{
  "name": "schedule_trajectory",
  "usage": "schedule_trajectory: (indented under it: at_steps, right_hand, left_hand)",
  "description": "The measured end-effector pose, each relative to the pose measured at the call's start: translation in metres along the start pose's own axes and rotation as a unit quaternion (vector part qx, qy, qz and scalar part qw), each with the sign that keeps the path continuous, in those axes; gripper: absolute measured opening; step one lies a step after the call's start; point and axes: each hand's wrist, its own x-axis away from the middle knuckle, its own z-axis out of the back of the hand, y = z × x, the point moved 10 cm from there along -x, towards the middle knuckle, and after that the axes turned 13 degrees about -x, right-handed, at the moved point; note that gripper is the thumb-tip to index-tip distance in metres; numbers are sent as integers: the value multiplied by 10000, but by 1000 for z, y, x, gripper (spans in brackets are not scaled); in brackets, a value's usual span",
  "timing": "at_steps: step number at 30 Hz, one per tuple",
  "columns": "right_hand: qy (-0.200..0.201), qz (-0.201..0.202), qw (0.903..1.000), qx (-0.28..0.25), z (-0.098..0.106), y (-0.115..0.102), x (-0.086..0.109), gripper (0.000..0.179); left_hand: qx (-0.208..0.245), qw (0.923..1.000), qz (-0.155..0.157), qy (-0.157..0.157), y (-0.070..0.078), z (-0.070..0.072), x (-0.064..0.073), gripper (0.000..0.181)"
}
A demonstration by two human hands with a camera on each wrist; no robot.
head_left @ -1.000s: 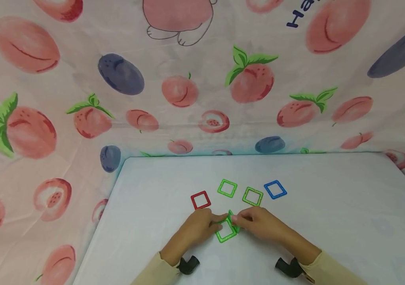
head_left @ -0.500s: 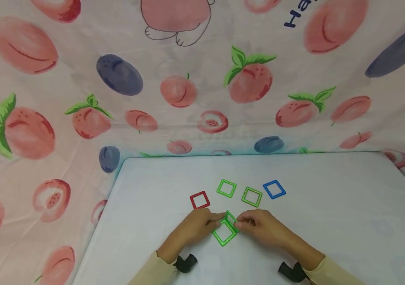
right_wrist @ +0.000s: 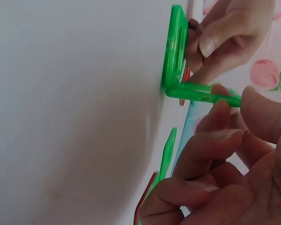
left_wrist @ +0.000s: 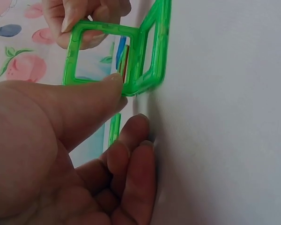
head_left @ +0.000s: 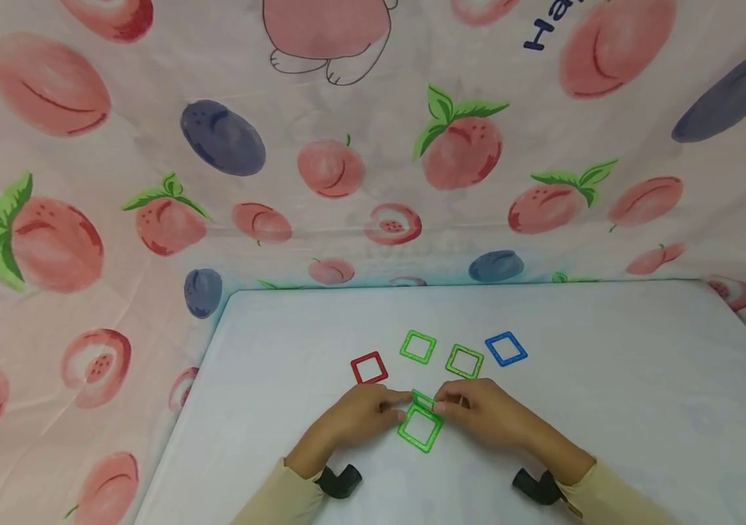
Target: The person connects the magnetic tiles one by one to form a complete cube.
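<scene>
Two green square magnetic tiles meet along one edge in an L shape. One flat tile [head_left: 413, 440] lies on the white table; the other, an upright tile [left_wrist: 70, 58], stands along its far side. My left hand [head_left: 361, 415] holds the pair at the left, thumb tip against the upright tile near the joint and index finger stretched toward its corner. At the right, my right hand [head_left: 483, 412] pinches the upright tile's outer edge between thumb and fingers. The fingers partly cover that edge in the right wrist view.
Behind the hands lie a red tile [head_left: 355, 372], a green tile [head_left: 413, 358], a yellowish-green tile [head_left: 461, 374] and a blue tile [head_left: 515, 360], all flat and apart. A fruit-print cloth [head_left: 346, 248] hangs beyond the table's back edge and left side.
The joined green pair has turned, so the upright tile now stands at the flat tile's far side instead of its right. Both hands have shifted only slightly, and the other tiles lie still.
</scene>
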Motion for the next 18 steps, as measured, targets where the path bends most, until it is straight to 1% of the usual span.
schedule_trajectory:
  at_steps: [4,7,10,15,18]
  right_hand:
    - [-87,29,10000,-25,3,1,-2,18]
    - [-137,-41,9999,-56,4,5,-3,20]
    - [-172,-53,9998,-60,5,8,-4,19]
    - [-307,114,9992,-208,3,8,-5,17]
    - [-371,149,9986,-332,2,8,-5,18]
  left_hand:
    - [151,9999,16,-23,0,1,0,36]
    - [334,9994,96,-87,-1,0,1,33]
    - [567,9982,151,-136,-1,0,1,33]
    - [879,9960,135,-132,3,2,0,32]
    - [913,9957,163,-79,4,4,0,31]
